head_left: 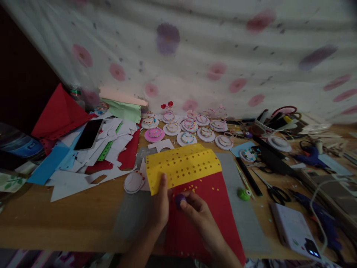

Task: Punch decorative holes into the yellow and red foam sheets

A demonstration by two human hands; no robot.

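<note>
Dim, underexposed overall, slight grey cast. Curtain (195,41) is the brightest big area, pale grey rather than white. Light's soft, shadows diffuse; can't tell where it comes from. Upper left goes nearly black, and the bottle (21,143) is half lost in shadow. Strip below the worktop (69,219) front edge also dark. Small blue-white glint on the white phone (295,229), lower right. Yellow sheet (192,163) holds its color, star pattern readable; red sheet (219,204) looks flat. Fingers (192,199) and purple thing (179,201) are soft, low detail. Wide-angle stretch: flowers (337,82) far right pulled into long ovals, outer edges smeary.
</note>
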